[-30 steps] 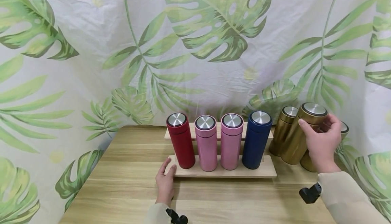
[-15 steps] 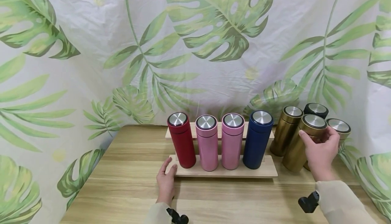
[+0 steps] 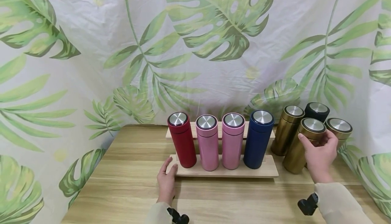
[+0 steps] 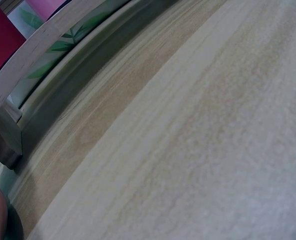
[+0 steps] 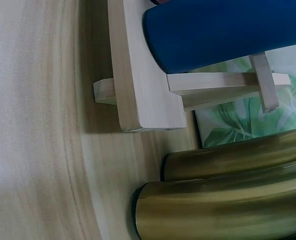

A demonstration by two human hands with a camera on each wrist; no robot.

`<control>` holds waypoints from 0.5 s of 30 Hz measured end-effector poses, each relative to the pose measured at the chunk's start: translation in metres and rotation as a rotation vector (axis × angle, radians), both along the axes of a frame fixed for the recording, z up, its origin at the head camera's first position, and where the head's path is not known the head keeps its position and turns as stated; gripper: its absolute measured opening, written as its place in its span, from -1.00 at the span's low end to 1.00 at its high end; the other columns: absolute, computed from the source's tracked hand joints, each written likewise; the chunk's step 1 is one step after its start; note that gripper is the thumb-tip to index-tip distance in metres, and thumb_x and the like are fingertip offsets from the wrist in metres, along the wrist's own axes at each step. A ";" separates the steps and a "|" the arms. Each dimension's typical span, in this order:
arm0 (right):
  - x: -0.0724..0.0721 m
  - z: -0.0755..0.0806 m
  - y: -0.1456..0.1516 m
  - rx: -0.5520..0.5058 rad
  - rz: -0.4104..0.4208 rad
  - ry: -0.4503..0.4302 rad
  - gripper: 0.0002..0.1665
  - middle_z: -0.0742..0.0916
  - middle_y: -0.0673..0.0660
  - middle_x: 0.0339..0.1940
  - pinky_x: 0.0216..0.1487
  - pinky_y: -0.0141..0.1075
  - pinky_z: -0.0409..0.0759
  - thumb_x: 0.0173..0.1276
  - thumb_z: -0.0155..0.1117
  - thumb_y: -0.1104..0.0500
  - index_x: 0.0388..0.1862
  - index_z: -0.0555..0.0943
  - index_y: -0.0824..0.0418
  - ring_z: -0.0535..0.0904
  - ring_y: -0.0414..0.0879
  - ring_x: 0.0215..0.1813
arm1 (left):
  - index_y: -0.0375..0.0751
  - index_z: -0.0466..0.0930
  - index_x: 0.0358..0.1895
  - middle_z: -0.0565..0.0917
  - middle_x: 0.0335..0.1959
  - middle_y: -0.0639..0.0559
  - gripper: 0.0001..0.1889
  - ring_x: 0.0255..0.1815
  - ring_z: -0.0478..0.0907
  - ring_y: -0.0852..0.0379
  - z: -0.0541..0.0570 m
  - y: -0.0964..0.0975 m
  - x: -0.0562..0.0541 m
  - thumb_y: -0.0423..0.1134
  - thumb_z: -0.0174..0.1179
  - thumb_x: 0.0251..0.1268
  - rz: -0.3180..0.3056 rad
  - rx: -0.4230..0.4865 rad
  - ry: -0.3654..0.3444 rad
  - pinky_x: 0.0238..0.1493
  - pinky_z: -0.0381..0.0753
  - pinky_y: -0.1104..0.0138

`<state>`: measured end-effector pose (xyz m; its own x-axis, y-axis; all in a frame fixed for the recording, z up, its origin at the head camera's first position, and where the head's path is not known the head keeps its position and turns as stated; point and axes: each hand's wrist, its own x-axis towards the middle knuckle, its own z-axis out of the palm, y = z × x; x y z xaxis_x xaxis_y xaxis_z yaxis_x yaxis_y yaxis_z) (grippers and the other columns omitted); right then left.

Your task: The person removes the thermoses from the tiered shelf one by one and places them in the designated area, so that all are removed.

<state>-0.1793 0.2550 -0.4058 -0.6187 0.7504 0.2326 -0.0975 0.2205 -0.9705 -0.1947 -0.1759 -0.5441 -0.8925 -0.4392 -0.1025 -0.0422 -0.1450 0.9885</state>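
Observation:
My right hand (image 3: pixel 321 154) grips a gold thermos bottle (image 3: pixel 297 156) near its top, thumb on the near left side. The bottle stands upright on the table, beside another gold thermos (image 3: pixel 284 132); both lower ends show in the right wrist view, the front gold bottle (image 5: pixel 212 210) nearer. My left hand (image 3: pixel 166 182) holds the left end of a two-level wooden rack (image 3: pixel 226 173), its thumb at the front corner. On the rack's lower board stand a red thermos (image 3: pixel 183 142), two pink ones (image 3: pixel 207 146) and a dark blue one (image 3: pixel 258 142).
Behind the right hand stand a black-topped thermos (image 3: pixel 317 110) and a further gold-rimmed thermos (image 3: pixel 339 127), partly hidden. The wood-grain table (image 3: pixel 131 156) extends left and in front of the rack. A leaf-print cloth (image 3: pixel 213 81) hangs close behind.
My right hand has lowered the gold thermos toward me, from a raised position onto the table, uncovering the black-topped one behind. The left hand keeps its place at the rack.

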 end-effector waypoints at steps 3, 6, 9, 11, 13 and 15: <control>0.001 -0.001 0.000 -0.002 0.000 -0.015 -0.27 0.45 -0.20 -0.22 -0.22 -0.60 0.34 0.01 0.46 0.21 0.16 0.33 0.07 0.39 -0.37 -0.24 | -0.17 0.44 0.22 0.34 0.30 -0.01 -0.54 0.06 0.43 0.28 0.000 0.000 0.000 -0.33 0.19 0.22 0.003 0.000 0.001 -0.09 0.50 0.59; 0.001 -0.003 0.000 -0.012 0.005 -0.014 -0.26 0.45 -0.20 -0.21 -0.21 -0.59 0.34 0.01 0.46 0.21 0.17 0.33 0.06 0.38 -0.37 -0.23 | -0.20 0.45 0.20 0.36 0.28 -0.05 -0.55 -0.01 0.48 0.30 -0.001 0.001 0.001 -0.32 0.22 0.20 0.008 0.007 0.026 -0.10 0.52 0.58; 0.001 -0.004 0.000 -0.009 0.005 -0.010 -0.26 0.46 -0.21 -0.21 -0.21 -0.59 0.33 0.00 0.47 0.19 0.17 0.34 0.05 0.38 -0.37 -0.22 | -0.22 0.49 0.15 0.39 0.25 -0.09 -0.56 -0.10 0.53 0.32 -0.003 0.001 0.001 -0.32 0.25 0.16 0.019 0.014 0.069 -0.14 0.54 0.58; 0.000 -0.004 0.001 -0.005 0.006 -0.011 -0.26 0.46 -0.21 -0.22 -0.21 -0.59 0.33 -0.01 0.47 0.19 0.16 0.35 0.03 0.39 -0.38 -0.24 | -0.21 0.50 0.14 0.39 0.24 -0.10 -0.56 -0.13 0.53 0.34 -0.003 0.001 0.001 -0.30 0.27 0.15 0.021 0.011 0.086 -0.17 0.54 0.59; 0.000 -0.005 0.001 0.007 0.003 -0.024 -0.27 0.46 -0.22 -0.22 -0.22 -0.60 0.33 -0.01 0.48 0.18 0.15 0.35 0.02 0.39 -0.39 -0.23 | -0.20 0.50 0.13 0.39 0.24 -0.09 -0.57 -0.12 0.53 0.35 -0.004 0.001 0.001 -0.30 0.27 0.14 0.022 0.011 0.087 -0.16 0.54 0.59; 0.000 -0.005 0.002 0.016 0.004 -0.038 -0.27 0.45 -0.23 -0.21 -0.20 -0.59 0.32 -0.02 0.47 0.17 0.14 0.35 0.02 0.38 -0.39 -0.21 | -0.22 0.48 0.16 0.38 0.25 -0.11 -0.56 -0.09 0.52 0.32 -0.003 0.001 0.001 -0.31 0.25 0.16 0.020 0.011 0.075 -0.15 0.54 0.58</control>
<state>-0.1792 0.2569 -0.4109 -0.6302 0.7444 0.2209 -0.0611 0.2361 -0.9698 -0.1935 -0.1747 -0.5471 -0.8890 -0.4562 -0.0406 0.0348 -0.1556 0.9872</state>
